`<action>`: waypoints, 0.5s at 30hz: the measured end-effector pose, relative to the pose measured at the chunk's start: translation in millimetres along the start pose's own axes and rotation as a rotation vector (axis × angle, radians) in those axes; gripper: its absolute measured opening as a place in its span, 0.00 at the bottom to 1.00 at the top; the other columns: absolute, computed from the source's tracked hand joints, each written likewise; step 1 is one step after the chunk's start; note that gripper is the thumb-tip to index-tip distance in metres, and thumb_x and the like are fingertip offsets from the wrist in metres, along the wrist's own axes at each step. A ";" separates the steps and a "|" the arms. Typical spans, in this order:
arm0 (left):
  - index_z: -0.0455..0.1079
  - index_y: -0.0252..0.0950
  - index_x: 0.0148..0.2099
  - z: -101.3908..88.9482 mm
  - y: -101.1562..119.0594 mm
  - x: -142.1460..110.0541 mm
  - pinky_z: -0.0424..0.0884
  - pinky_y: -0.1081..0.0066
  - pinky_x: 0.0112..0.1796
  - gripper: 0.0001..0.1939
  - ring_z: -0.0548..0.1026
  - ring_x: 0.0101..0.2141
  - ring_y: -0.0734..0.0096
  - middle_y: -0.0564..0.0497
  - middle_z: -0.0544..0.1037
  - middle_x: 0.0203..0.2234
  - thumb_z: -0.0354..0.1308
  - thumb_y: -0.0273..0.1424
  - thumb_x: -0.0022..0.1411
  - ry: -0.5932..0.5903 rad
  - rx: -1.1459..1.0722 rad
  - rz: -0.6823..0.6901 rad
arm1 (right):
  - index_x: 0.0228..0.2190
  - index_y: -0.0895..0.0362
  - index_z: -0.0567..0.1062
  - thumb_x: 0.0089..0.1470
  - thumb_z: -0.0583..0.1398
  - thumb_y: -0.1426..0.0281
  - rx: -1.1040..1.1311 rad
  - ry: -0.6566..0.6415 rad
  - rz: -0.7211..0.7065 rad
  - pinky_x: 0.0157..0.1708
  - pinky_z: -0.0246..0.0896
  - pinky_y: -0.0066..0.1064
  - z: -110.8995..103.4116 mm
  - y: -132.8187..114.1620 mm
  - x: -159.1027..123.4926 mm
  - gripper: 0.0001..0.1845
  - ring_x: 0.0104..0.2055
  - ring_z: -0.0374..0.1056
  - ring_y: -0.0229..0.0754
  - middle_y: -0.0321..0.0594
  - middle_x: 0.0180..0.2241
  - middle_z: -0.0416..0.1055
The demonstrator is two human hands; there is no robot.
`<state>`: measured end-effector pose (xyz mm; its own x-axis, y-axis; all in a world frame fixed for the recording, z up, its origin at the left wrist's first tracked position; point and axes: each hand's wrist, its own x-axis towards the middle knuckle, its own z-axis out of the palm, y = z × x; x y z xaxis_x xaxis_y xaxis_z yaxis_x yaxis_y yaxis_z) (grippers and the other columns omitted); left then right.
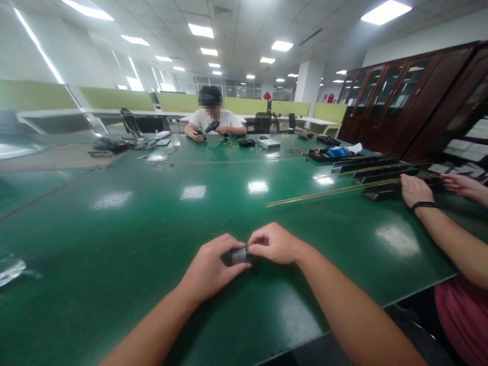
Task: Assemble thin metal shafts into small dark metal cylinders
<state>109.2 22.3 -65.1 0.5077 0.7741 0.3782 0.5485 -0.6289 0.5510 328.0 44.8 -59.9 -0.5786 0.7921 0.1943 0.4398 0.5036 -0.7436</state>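
Just above the green tabletop, a small grey cylinder (239, 255) with dark ends lies sideways between my two hands. My left hand (215, 264) is closed around its left part, thumb below and fingers above. At the cylinder's right end, my right hand (275, 245) pinches with thumb and index finger. The fingertips hide what exactly sits in that pinch, but the dark end of the cylinder meets them.
Long thin brass-coloured rods (316, 195) rest on black channel-shaped supports (381, 191) at right, where a co-worker's hands (417, 192) work. Across the green table (152, 244) another person (213, 119) holds a power drill (212, 126). A clear shiny object (10, 269) lies far left.
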 end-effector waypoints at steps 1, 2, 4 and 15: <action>0.74 0.43 0.43 0.1 -0.5 -0.2 0.68 0.71 0.39 0.12 0.73 0.36 0.72 0.55 0.76 0.36 0.67 0.36 0.56 0.004 0.001 -0.001 | 0.33 0.60 0.81 0.55 0.61 0.69 -0.007 -0.003 -0.004 0.28 0.55 0.23 0.4 0.6 0.0 0.10 0.28 0.66 0.35 0.36 0.27 0.75; 0.74 0.43 0.43 0.2 -1.0 -0.4 0.69 0.71 0.39 0.12 0.73 0.36 0.71 0.55 0.76 0.36 0.67 0.36 0.56 0.008 0.001 -0.001 | 0.32 0.60 0.81 0.55 0.60 0.69 -0.012 -0.007 -0.007 0.27 0.55 0.23 0.7 1.1 -0.1 0.10 0.28 0.66 0.34 0.35 0.26 0.75; 0.74 0.43 0.43 0.3 -1.8 -0.7 0.69 0.71 0.39 0.12 0.74 0.36 0.71 0.55 0.76 0.36 0.67 0.36 0.56 0.014 0.002 -0.001 | 0.31 0.60 0.81 0.55 0.61 0.68 -0.012 -0.018 -0.011 0.27 0.55 0.23 1.1 1.6 -0.1 0.10 0.27 0.65 0.34 0.35 0.25 0.74; 0.74 0.43 0.42 -0.4 -2.8 0.1 0.68 0.72 0.39 0.11 0.74 0.36 0.72 0.55 0.76 0.35 0.67 0.36 0.56 0.019 0.013 -0.023 | 0.31 0.59 0.79 0.51 0.63 0.69 0.019 0.000 -0.046 0.28 0.58 0.24 4.0 6.0 -0.3 0.07 0.28 0.69 0.36 0.36 0.27 0.76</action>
<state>107.5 24.2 -66.3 0.4823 0.7894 0.3797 0.5683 -0.6118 0.5502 328.0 46.3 -67.1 -0.5978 0.7684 0.2287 0.3997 0.5329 -0.7458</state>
